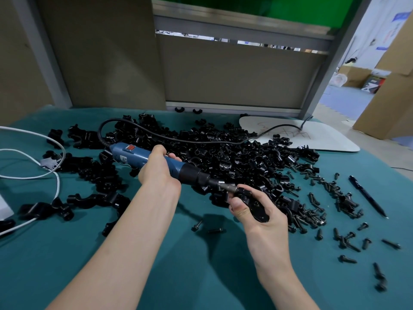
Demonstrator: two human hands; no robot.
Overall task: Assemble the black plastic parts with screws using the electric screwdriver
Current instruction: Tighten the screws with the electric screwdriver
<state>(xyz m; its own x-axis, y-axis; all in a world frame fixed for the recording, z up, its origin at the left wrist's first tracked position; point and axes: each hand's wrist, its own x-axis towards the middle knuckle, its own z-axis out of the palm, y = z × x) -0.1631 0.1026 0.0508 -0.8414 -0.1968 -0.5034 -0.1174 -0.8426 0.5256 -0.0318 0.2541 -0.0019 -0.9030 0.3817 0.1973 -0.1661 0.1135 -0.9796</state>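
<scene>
The left hand (pixel 159 173) grips the blue electric screwdriver (pixel 129 154), its bit against the black plastic part (pixel 257 209) held by the right hand (pixel 267 220) above the teal worktop (pixel 201 276); the large pile of loose black parts (pixel 223 153) suggests much work remains.

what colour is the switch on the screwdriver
Red, on the blue screwdriver body; the switch shows best in the head view.

My teal table (pixel 67 265) carried the parts pile (pixel 223 151); screws (pixel 312 215) and a pen (pixel 367 196) lay right of it, a white cable (pixel 58 186) left.

No legible txt (sticker (pixel 122 158) on electric screwdriver (pixel 134 153), wall signs (pixel 401 17) far rt: too blurry)
</scene>
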